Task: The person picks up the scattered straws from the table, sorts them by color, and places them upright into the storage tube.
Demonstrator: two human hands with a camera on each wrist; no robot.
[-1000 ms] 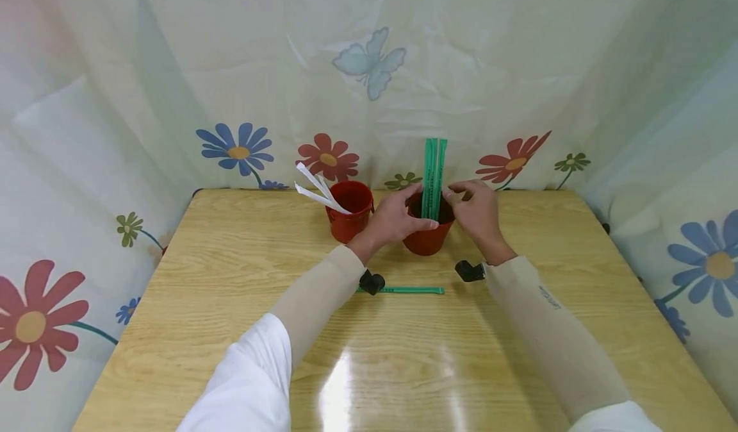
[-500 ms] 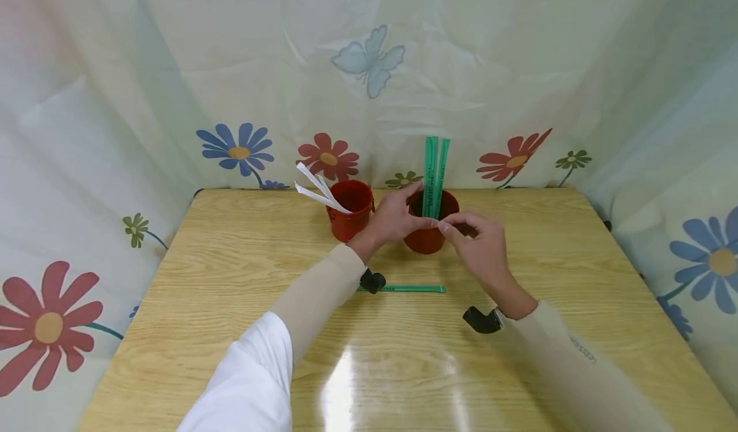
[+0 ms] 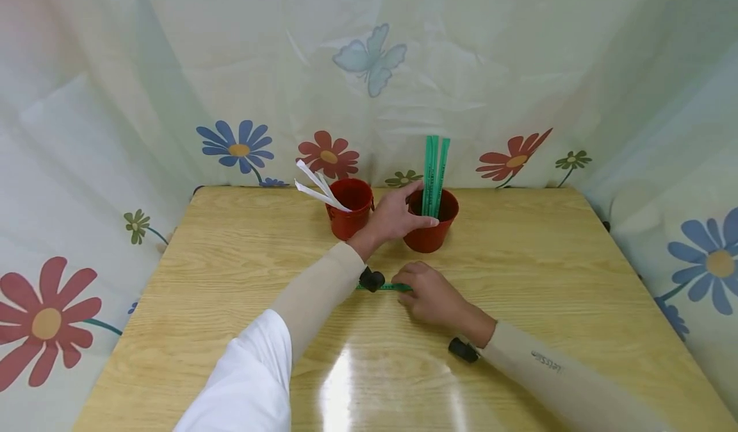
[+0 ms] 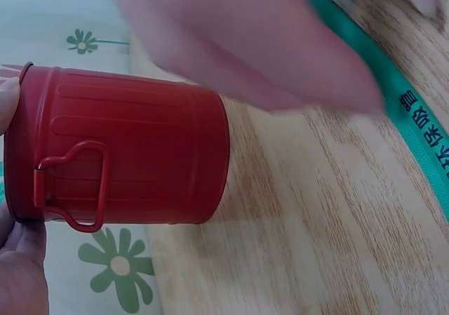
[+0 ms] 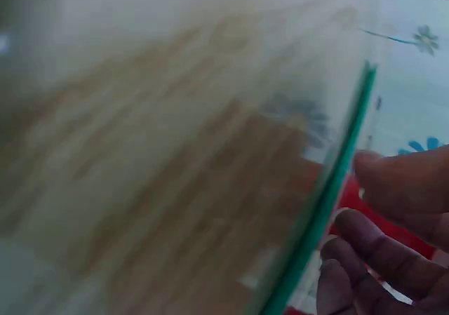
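Observation:
My left hand grips the rim of the right-hand small red bucket, thumb at the front. Several green paper-wrapped straws stand upright in that bucket. In the left wrist view, the red bucket shows its wire handle. Below it on the table lies another green wrapped straw, partly behind my left wrist camera. Over this straw's right end is my right hand. In the right wrist view, my thumb and fingers are apart beside the straw, without a visible pinch.
A second red bucket stands left of my left hand, with several white paper-wrapped straws leaning out to the left. The wooden table ends at the back against a flowered curtain.
My right hand has left the right bucket's rim and moved down toward me to the straw on the table. The green straws in the bucket have spread slightly. My left hand has stayed put.

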